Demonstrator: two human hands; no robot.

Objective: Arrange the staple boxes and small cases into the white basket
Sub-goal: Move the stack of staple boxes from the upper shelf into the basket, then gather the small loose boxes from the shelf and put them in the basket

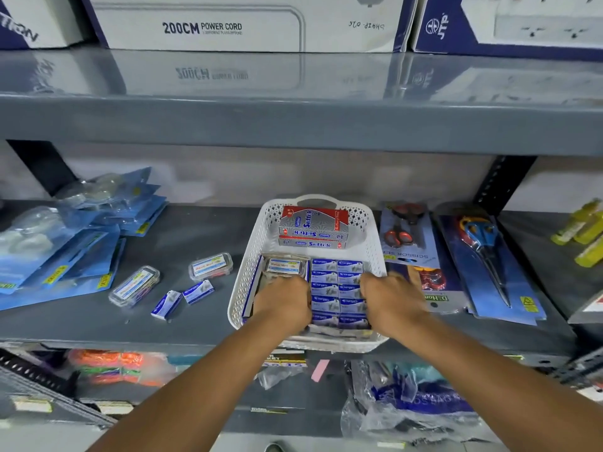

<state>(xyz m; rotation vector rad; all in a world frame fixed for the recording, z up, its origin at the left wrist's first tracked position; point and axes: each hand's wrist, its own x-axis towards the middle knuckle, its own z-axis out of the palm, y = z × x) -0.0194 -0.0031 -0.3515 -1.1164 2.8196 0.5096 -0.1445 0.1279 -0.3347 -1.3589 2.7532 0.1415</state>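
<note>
A white basket sits on the grey shelf, holding rows of blue staple boxes, a clear small case and red-and-silver Softek boxes at its far end. My left hand presses on the left side of the blue block, just below the clear case. At the block's right edge rests my right hand, fingers curled against it. Left of the basket on the shelf lie two loose blue staple boxes and two clear cases.
Blue blister packs are piled at the shelf's left. Packaged scissors lie right of the basket, yellow items beyond. The upper shelf edge overhangs. Bagged goods fill the lower shelf.
</note>
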